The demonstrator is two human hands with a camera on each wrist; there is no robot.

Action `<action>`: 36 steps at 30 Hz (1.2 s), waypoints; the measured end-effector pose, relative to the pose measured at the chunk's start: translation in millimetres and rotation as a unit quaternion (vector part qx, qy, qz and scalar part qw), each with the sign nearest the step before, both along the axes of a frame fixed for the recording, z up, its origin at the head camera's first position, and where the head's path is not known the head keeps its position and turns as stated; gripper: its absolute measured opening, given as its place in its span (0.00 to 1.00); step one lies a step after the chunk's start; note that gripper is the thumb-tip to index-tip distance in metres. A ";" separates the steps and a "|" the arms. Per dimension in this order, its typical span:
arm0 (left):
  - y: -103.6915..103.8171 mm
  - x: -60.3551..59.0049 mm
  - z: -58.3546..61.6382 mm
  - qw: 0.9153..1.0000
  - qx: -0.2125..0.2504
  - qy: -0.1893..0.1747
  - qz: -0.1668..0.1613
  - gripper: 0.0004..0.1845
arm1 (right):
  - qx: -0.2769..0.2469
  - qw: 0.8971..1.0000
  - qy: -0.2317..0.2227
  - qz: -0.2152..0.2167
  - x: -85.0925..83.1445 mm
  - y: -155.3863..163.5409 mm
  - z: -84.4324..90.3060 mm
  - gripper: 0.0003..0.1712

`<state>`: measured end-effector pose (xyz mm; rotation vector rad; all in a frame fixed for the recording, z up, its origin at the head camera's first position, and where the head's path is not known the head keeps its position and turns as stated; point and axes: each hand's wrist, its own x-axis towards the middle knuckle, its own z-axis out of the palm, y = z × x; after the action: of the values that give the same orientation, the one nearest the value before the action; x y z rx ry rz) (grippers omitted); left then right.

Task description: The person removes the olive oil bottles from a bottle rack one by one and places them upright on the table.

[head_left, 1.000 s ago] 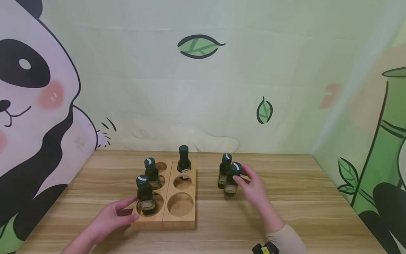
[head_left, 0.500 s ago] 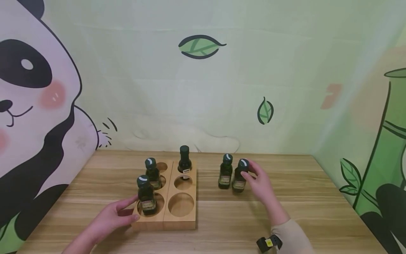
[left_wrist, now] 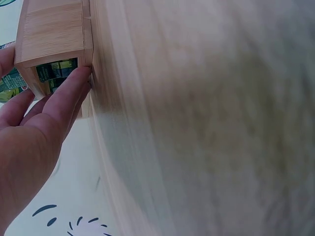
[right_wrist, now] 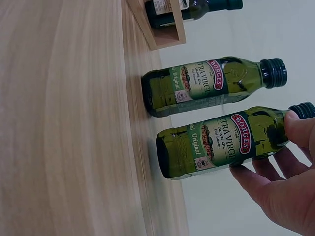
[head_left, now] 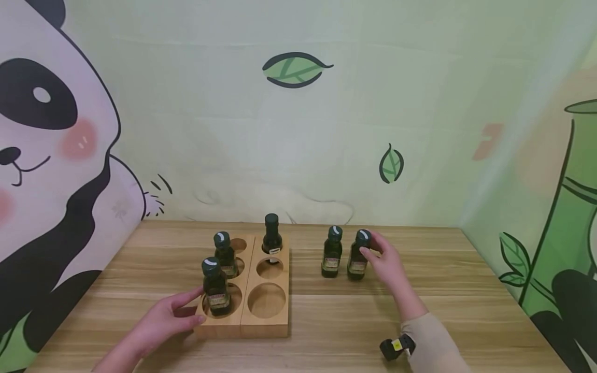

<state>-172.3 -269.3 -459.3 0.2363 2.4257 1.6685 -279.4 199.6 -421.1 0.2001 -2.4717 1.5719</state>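
R hand point(head_left: 384, 261) pinched oil bottle point(head_left: 358, 256) by neck, right of wooden rack point(head_left: 266, 324) | L hand point(head_left: 163, 318) flat, fingers straight vs rack's near-left side.

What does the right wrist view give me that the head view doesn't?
Only the right wrist view shows the label print: both loose bottles read as Borges olive oil, with the fingers curled round the neck of the held bottle.

Only the head view shows the wooden rack whole, three bottles standing in it, three holes unfilled, and the left hand resting against its near left corner.

Both show the right hand gripping one bottle on the table, beside the second loose bottle.
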 end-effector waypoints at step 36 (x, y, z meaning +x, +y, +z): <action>-1.0 -1.2 -1.2 1.000 0.017 -0.002 -0.008 0.41 | 0.002 1.000 0.001 0.006 -13.2 3.5 -6.8 0.27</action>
<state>-173.5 -270.3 -460.5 0.2574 2.3887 1.7020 -292.5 203.1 -427.9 0.2170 -2.4768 1.5718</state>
